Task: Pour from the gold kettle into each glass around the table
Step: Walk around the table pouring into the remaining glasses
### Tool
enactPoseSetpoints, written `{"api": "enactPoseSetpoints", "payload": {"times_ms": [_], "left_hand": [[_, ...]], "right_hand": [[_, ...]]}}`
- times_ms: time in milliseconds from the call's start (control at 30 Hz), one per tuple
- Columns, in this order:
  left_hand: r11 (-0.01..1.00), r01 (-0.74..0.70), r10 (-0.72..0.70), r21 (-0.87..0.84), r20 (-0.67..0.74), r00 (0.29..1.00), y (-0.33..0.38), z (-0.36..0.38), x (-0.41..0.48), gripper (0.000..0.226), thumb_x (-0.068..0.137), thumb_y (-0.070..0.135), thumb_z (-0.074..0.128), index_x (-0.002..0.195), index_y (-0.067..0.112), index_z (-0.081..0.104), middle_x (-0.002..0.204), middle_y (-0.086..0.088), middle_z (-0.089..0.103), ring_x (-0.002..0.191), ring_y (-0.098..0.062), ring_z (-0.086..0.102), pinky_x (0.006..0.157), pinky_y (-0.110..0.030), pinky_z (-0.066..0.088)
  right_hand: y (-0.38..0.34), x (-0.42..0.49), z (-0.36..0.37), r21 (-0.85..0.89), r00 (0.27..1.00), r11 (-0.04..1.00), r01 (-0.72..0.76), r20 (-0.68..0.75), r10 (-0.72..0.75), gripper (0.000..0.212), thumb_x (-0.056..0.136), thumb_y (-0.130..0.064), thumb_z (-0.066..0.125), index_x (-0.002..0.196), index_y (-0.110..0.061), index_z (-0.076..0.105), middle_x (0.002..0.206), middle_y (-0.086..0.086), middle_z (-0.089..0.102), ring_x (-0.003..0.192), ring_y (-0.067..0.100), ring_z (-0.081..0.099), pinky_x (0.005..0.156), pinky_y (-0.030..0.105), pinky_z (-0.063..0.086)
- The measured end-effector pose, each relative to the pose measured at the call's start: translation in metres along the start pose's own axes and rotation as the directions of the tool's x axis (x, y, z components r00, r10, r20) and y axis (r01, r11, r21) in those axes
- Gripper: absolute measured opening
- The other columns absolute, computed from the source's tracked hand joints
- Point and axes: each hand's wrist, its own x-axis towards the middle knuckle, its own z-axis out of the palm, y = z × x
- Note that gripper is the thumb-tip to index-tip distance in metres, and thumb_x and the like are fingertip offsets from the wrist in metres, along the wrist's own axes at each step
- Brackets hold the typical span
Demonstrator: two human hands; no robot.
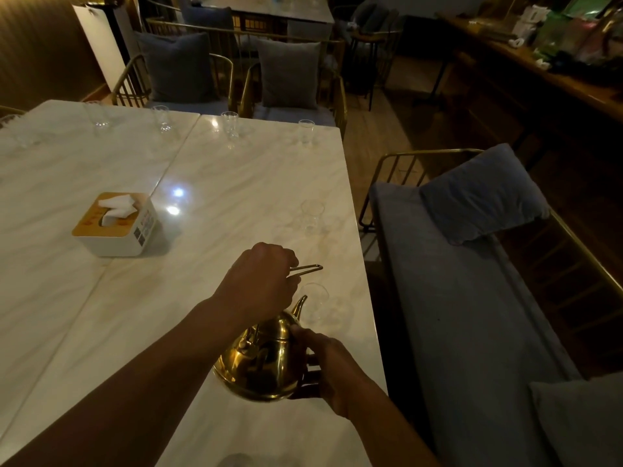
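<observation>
- The gold kettle [263, 369] is up in the air, over the near right corner of the table [219, 170]. It leans forward.
- Its spout [301, 305] points at the near glass [317, 302], which stands just by the table's right edge. The tip is right beside the rim.
- The left hand [261, 281] grips the thin handle [308, 268] from above, fingers curled round it.
- The right hand [325, 364] holds the kettle's side, fingers wrapped on the shiny body to steady it.
- I think the pour into this glass is just starting. I cannot see any water falling, and the light is too dim to tell if the glass has any in it.
- A second glass [313, 215] waits further up the same edge.
- Four far glasses [230, 124] stand in a row along the far side. They look clear, so they likely still need filling.
- So most of the job looks left to do.
- A tissue box [116, 225] sits on the left part of the table.
- A grey bench [472, 315] runs along the right side.
</observation>
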Motion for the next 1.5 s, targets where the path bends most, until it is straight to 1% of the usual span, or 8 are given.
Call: {"api": "enactPoseSetpoints", "payload": {"times_ms": [233, 400, 533, 767, 1000, 1167, 1367, 1500], "left_hand": [[0.997, 0.077, -0.077, 0.015, 0.013, 0.997, 0.007, 0.013, -0.005, 0.032, 0.088, 0.031, 0.065, 0.117, 0.018, 0.067, 0.107, -0.001, 0.071, 0.095, -0.016, 0.066, 0.084, -0.033, 0.054], [0.979, 0.202, -0.204, 0.037, 0.048, 0.978, 0.02, 0.021, -0.012, 0.037, 0.091, 0.029, 0.063, 0.126, 0.017, 0.061, 0.115, -0.002, 0.067, 0.104, -0.018, 0.062, 0.09, -0.034, 0.052], [0.948, 0.312, -0.313, 0.058, 0.01, 0.95, 0.035, 0.028, -0.027, 0.036, 0.092, 0.027, 0.061, 0.127, 0.017, 0.06, 0.116, -0.002, 0.064, 0.104, -0.018, 0.061, 0.086, -0.029, 0.05], [0.88, 0.474, -0.47, 0.047, -0.065, 0.88, 0.069, 0.027, -0.053, 0.038, 0.094, 0.022, 0.058, 0.132, 0.019, 0.055, 0.119, -0.001, 0.058, 0.101, -0.016, 0.059, 0.081, -0.028, 0.05], [0.873, 0.486, -0.47, 0.041, -0.202, 0.859, 0.088, 0.006, -0.062, 0.034, 0.095, 0.023, 0.055, 0.129, 0.019, 0.057, 0.11, 0.001, 0.058, 0.095, -0.016, 0.059, 0.082, -0.036, 0.054], [0.881, 0.472, -0.439, 0.033, -0.313, 0.842, 0.109, -0.012, -0.056, 0.035, 0.095, 0.023, 0.055, 0.13, 0.017, 0.057, 0.109, -0.001, 0.059, 0.093, -0.018, 0.059, 0.079, -0.034, 0.053], [0.903, 0.429, -0.389, 0.03, -0.368, 0.845, 0.12, -0.025, -0.038, 0.034, 0.094, 0.02, 0.058, 0.127, 0.013, 0.059, 0.108, -0.006, 0.061, 0.095, -0.021, 0.06, 0.079, -0.033, 0.051], [0.901, 0.434, -0.389, 0.025, -0.399, 0.83, 0.113, -0.026, -0.01, 0.034, 0.093, 0.02, 0.059, 0.127, 0.012, 0.06, 0.11, -0.006, 0.062, 0.097, -0.022, 0.062, 0.079, -0.032, 0.051]], "right_hand": [[0.005, 0.011, -0.019, -0.018, 0.998, 1.0, -0.01, 0.055, 0.011, 0.053, 0.073, -0.052, 0.076, 0.116, -0.023, 0.066, 0.119, 0.013, 0.064, 0.104, 0.039, 0.066, 0.085, 0.05, 0.062], [0.004, 0.027, -0.04, -0.044, 0.995, 0.999, -0.029, 0.092, 0.033, 0.055, 0.079, -0.044, 0.079, 0.123, -0.023, 0.055, 0.114, 0.007, 0.062, 0.104, 0.035, 0.064, 0.088, 0.054, 0.06], [-0.001, 0.036, -0.055, -0.109, 0.986, 0.993, -0.044, 0.153, 0.061, 0.06, 0.08, -0.037, 0.081, 0.13, -0.025, 0.049, 0.108, 0.005, 0.063, 0.103, 0.033, 0.063, 0.091, 0.054, 0.058], [-0.005, 0.031, -0.069, -0.19, 0.981, 0.98, 0.066, 0.192, -0.028, 0.057, 0.079, -0.031, 0.084, 0.126, -0.031, 0.052, 0.123, 0.014, 0.065, 0.106, 0.031, 0.068, 0.074, 0.044, 0.064], [-0.03, 0.012, -0.07, -0.286, 0.959, 0.936, 0.204, 0.25, -0.133, 0.07, 0.077, -0.037, 0.084, 0.137, -0.027, 0.051, 0.128, 0.01, 0.063, 0.107, 0.028, 0.067, 0.073, 0.041, 0.065], [-0.059, -0.001, -0.074, -0.344, 0.941, 0.891, 0.295, 0.266, -0.209, 0.079, 0.073, -0.044, 0.085, 0.14, -0.027, 0.049, 0.13, 0.01, 0.063, 0.109, 0.028, 0.066, 0.081, 0.05, 0.063], [-0.093, -0.004, -0.082, -0.363, 0.918, 0.857, 0.365, 0.293, -0.267, 0.083, 0.071, -0.045, 0.086, 0.142, -0.025, 0.048, 0.13, 0.011, 0.063, 0.107, 0.027, 0.067, 0.081, 0.05, 0.063], [-0.124, 0.013, -0.084, -0.378, 0.903, 0.842, 0.386, 0.34, -0.262, 0.076, 0.073, -0.042, 0.086, 0.138, -0.025, 0.05, 0.127, 0.011, 0.064, 0.104, 0.027, 0.068, 0.081, 0.052, 0.063]]}}
